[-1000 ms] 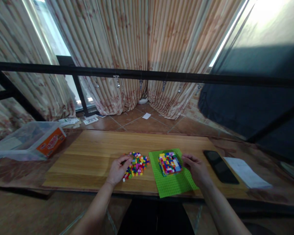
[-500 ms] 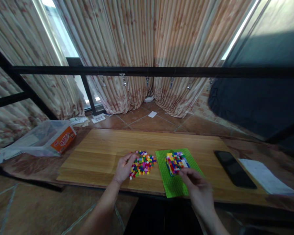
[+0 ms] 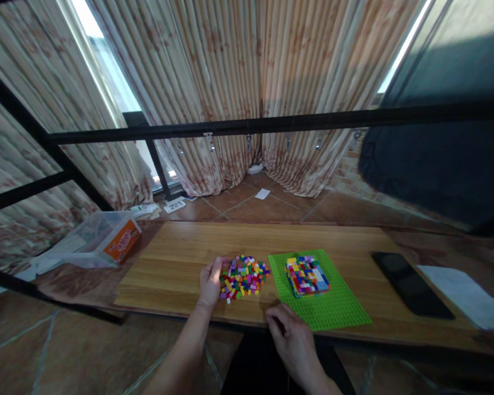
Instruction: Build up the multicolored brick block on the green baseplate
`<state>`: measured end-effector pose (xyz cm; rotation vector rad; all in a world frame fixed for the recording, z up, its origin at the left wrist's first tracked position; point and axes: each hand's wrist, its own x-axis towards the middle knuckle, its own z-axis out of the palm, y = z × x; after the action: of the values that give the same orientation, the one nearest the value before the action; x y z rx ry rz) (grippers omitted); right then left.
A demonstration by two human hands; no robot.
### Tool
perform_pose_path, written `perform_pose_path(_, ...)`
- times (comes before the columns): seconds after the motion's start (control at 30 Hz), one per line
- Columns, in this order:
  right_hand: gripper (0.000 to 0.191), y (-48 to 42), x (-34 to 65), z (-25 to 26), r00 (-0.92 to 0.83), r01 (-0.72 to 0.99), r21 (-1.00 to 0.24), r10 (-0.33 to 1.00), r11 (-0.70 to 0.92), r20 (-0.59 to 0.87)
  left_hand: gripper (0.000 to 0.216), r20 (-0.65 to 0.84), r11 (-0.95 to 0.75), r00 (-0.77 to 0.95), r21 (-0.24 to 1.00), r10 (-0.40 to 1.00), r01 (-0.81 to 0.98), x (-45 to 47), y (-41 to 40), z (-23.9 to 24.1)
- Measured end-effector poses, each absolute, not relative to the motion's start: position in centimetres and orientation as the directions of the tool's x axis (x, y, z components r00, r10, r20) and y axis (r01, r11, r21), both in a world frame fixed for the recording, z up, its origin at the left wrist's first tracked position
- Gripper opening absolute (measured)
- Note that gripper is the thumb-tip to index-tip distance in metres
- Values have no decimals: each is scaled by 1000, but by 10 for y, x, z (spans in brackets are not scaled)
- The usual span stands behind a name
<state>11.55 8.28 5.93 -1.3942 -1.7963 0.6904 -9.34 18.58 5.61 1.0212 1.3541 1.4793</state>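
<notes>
The left hand [image 3: 211, 282] curls beside the loose bricks [image 3: 247, 278]; the right hand [image 3: 290, 334], fingers bent, is by the green baseplate [image 3: 337, 312] bearing the brick stack [image 3: 308, 274]. Whether either pinches anything, I cannot tell. Brick-picking seems underway; adding one calls for careful stud alignment.

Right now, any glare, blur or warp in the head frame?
Head view: window glares at upper left; head view again: curtains fan outward toward the top, likely wide-angle warp; same head view: loose bricks look slightly soft, fine detail lost.

Paper [image 3: 463, 293] cut off at right; orange label [image 3: 123, 241] blurred; hands' [image 3: 211, 282] [image 3: 293, 336] hold unclear
</notes>
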Motion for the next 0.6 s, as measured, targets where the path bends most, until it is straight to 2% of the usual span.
perform_pose_path(0.2,18,87,113,54,-113,653,-709,959,268,258,39,53,-55,-327,998,944,2,-90,183,63)
perform_pose_path(0.4,19,89,112,58,-127,668,-700,965,253,228,27,186,-115,-377,972,907,203,-93,153,62)
perform_pose_path(0.47,18,89,112,59,-123,667,-703,968,245,221,31,225,-150,-327,959,918,241,-96,138,59)
perform_pose_path(0.6,19,88,112,61,-125,658,-712,968,245,218,52,297,-223,-100,864,950,452,-98,115,56)
